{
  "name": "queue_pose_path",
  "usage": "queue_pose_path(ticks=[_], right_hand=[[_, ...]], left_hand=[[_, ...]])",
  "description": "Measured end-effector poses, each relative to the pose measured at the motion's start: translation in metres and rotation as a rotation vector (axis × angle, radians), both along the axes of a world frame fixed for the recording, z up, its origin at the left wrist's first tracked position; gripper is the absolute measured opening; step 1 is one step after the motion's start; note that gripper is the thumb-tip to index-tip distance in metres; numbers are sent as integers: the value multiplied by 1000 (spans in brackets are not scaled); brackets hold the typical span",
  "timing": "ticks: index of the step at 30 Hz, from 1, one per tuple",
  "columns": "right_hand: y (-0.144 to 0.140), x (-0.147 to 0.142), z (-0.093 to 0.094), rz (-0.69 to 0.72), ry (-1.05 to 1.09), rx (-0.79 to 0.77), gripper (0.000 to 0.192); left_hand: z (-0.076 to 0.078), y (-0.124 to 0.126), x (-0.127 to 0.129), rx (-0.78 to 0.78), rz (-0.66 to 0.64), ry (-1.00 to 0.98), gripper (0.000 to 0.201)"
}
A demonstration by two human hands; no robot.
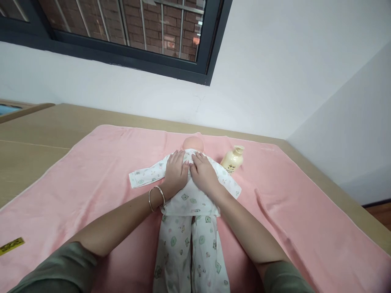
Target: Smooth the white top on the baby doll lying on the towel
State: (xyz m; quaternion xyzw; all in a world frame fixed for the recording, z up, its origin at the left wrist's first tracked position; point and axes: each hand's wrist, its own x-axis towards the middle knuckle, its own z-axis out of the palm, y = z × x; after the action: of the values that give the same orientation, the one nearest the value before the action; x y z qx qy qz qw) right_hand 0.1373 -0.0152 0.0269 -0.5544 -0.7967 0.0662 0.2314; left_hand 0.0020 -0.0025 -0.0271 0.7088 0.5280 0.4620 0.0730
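1. Nearest, the wearer's green sleeves (62, 266) end at the elbows, presumably clear of the work; the upper arms are cut off. At far left lies a yellow label (11, 246), its print too small to read.
2. Patterned trousers (174, 248) extend toward the wearer, apparently so that the doll (193, 143) lies centred between the forearms. The lower frame edge cuts off the trouser ends.
3. The left hand (176, 173), with a bracelet (157, 198) at its wrist, and the right hand (203, 173) lie side by side on the doll's patterned top (189, 199). The fingers are extended and flat, gripping nothing; the mirrored placement suggests evenly shared contact. The palms' undersides and how hard they press cannot be seen.
4. The doll lies on a pink cloth (113, 162), likely spread as padding over the counter (33, 126). Only the rounded head shows beyond the collar; whether it is face up or face down is unclear.
5. Just beside the doll's right-hand sleeve, a pump bottle (232, 160) leans over, perhaps set there for easy reach; its lower part is partly hidden.
6. Behind, a barred window (128, 24) is cropped above.
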Motion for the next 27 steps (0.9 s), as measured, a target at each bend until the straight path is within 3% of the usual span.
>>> queue_pose_path(ticks=[5,10,15,19,22,25,27], right_hand=[[-3,0,0,-23,61,133,52],[0,0,-4,-31,5,25,49],[-1,2,-1,-66,58,134,51],[1,2,-4,2,-34,47,48],[2,11,10,-6,-15,57,48],[0,32,41,-80,82,132,50],[-2,52,62,-142,144,186,50]], left_hand=[[-1,0,-1,14,-15,-11,56],[-3,1,-1,30,-15,-25,57],[-4,2,-2,40,-29,-36,55],[-4,6,-4,-23,-57,-27,55],[-1,3,-1,-117,-62,68,57],[9,-13,8,-188,-55,179,59],[21,-27,18,-203,-134,213,55]])
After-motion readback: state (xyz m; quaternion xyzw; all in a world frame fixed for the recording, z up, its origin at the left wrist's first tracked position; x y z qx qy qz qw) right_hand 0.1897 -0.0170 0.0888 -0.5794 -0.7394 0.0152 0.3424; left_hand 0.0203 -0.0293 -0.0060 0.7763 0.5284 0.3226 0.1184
